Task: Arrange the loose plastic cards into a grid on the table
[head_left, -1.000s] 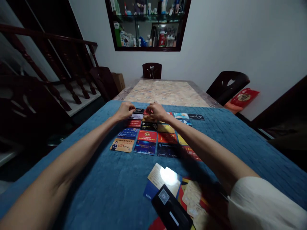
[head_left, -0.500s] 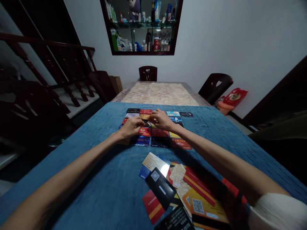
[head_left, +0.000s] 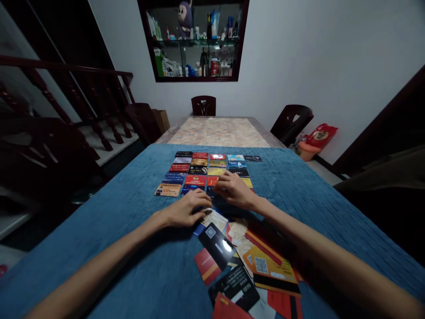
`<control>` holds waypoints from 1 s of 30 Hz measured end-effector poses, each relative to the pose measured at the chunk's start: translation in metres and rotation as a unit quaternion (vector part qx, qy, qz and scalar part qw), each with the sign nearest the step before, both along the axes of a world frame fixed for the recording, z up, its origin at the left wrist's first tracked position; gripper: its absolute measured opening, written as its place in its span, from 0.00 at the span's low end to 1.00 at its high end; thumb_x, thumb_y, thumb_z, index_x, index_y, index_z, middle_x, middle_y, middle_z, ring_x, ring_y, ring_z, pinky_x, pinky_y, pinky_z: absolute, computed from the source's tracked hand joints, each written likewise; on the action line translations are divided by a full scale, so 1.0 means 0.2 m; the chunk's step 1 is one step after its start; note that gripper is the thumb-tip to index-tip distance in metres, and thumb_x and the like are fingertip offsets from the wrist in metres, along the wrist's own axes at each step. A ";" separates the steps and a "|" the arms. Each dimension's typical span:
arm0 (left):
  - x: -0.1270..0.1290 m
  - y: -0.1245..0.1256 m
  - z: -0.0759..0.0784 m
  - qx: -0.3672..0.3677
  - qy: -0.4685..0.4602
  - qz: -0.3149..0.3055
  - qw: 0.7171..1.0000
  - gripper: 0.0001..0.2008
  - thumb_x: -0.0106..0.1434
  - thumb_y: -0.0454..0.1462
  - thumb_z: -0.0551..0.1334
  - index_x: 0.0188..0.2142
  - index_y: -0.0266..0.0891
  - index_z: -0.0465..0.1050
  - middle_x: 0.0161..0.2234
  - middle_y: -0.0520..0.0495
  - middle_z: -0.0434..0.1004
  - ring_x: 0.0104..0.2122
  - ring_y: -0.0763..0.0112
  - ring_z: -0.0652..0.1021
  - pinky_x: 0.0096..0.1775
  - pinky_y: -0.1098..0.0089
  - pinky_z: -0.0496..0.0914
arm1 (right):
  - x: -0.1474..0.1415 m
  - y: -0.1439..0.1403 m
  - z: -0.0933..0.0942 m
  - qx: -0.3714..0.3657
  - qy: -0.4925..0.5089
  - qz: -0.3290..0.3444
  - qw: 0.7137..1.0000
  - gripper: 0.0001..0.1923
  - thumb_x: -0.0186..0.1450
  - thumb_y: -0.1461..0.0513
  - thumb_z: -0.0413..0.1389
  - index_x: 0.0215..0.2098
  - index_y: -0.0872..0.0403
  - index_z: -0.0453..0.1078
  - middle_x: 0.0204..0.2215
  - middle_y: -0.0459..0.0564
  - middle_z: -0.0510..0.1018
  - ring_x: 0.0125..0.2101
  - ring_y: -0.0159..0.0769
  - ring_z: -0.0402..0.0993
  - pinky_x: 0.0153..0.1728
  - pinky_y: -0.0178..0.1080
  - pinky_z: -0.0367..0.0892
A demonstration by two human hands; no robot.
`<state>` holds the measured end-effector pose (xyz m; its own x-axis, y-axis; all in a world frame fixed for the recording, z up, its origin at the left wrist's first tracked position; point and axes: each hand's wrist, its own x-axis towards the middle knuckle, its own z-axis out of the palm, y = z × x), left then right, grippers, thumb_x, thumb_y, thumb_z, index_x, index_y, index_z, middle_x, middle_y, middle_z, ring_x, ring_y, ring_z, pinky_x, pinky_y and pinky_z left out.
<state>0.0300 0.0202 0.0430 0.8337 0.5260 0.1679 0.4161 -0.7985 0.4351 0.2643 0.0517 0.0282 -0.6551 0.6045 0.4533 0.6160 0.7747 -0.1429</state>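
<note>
My left hand (head_left: 190, 207) is at the near edge of the laid-out cards, its thumb and fingers closed on the edge of a cream card (head_left: 216, 219) at the top of a loose pile. To its right, my right hand (head_left: 235, 190) hovers over the lower rows with curled fingers; whatever is between them is hidden. Beyond both hands, several cards lie face up in rows, among them a black VIP card (head_left: 198, 170), a red card (head_left: 195, 180) and a tan VIP card (head_left: 168, 190). A black card with a QR code (head_left: 217, 243) overlaps the cream one.
The loose pile also holds a yellow-orange card (head_left: 270, 266) and a red striped card (head_left: 207, 266). A blue cloth (head_left: 126, 221) covers the near table, with patterned tabletop (head_left: 219, 128) beyond. Chairs (head_left: 292, 122) stand around it.
Both hands have drawn back toward me from the middle rows, uncovering cards there. My left hand has reached the cream card on the pile; my right hand has shifted slightly right.
</note>
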 end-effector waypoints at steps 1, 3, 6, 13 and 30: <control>0.00 -0.01 0.00 -0.009 0.004 -0.004 1.000 0.12 0.63 0.30 0.59 0.46 0.39 0.75 0.49 0.44 0.76 0.51 0.61 0.72 0.57 0.57 0.65 | 0.00 -0.04 0.00 -0.003 -0.004 0.003 1.000 0.08 0.69 0.65 0.54 0.37 0.53 0.75 0.34 0.51 0.77 0.40 0.40 0.64 0.36 0.40 0.51; -0.01 -0.03 0.01 -0.023 0.012 -0.008 1.000 0.14 0.62 0.29 0.59 0.46 0.40 0.74 0.50 0.44 0.75 0.53 0.60 0.71 0.59 0.56 0.64 | 0.01 -0.10 -0.01 -0.013 -0.015 0.009 1.000 0.08 0.69 0.66 0.54 0.38 0.52 0.75 0.34 0.50 0.77 0.39 0.39 0.63 0.36 0.41 0.52; -0.02 -0.05 0.00 -0.036 0.034 -0.009 0.999 0.17 0.60 0.29 0.60 0.49 0.40 0.73 0.52 0.43 0.74 0.56 0.58 0.68 0.60 0.53 0.61 | 0.01 -0.18 -0.01 -0.031 -0.036 0.010 0.999 0.06 0.68 0.65 0.56 0.39 0.51 0.75 0.35 0.50 0.78 0.40 0.40 0.63 0.37 0.41 0.52; -0.04 -0.06 -0.02 -0.024 0.055 0.011 0.998 0.18 0.62 0.31 0.61 0.51 0.42 0.73 0.53 0.43 0.73 0.57 0.57 0.67 0.61 0.50 0.59 | 0.00 -0.28 -0.01 -0.072 -0.060 0.008 0.996 0.07 0.67 0.61 0.59 0.43 0.51 0.75 0.38 0.50 0.78 0.43 0.41 0.65 0.40 0.42 0.54; -0.11 -0.07 -0.03 0.096 -0.007 0.017 0.995 0.10 0.67 0.37 0.59 0.45 0.38 0.75 0.44 0.42 0.74 0.46 0.63 0.73 0.49 0.62 0.69 | -0.04 -0.33 -0.02 -0.067 -0.075 0.001 0.995 0.10 0.67 0.56 0.59 0.45 0.51 0.74 0.46 0.53 0.75 0.46 0.43 0.63 0.44 0.45 0.56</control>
